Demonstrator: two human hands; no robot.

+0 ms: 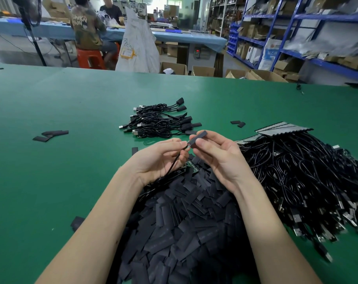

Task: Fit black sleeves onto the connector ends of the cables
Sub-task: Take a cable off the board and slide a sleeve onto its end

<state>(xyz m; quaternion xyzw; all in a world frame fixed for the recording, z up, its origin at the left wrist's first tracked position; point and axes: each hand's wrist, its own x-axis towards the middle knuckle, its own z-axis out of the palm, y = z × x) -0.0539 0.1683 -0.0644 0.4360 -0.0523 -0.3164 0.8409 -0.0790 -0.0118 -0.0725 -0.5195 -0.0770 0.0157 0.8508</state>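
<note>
A black sleeve (197, 137) is being pinched between the thumb and fingers of the right hand (217, 158), its near end being held against the connector end of a cable (175, 161). That cable is being gripped by the curled fingers of the left hand (159, 158), the cord being led down and left from the fingertips toward the wrist. How far the connector is seated inside the sleeve cannot be told.

Both hands are being held above a large heap of loose sleeves (184, 228) lying on the green tabletop (51, 181) directly below the forearms. A small green circuit board (191, 168) is being partly shown between the wrists, at the far edge of that heap. A big tangle of unfinished cables (301, 181) is being kept to the right of the heap, touching it. Beyond the hands, a smaller bundle of sleeved cables (159, 121) is being kept apart from both piles. A few stray sleeves (50, 135) are lying well off to the left, and two more (238, 123) to the right of the finished bundle.
</note>
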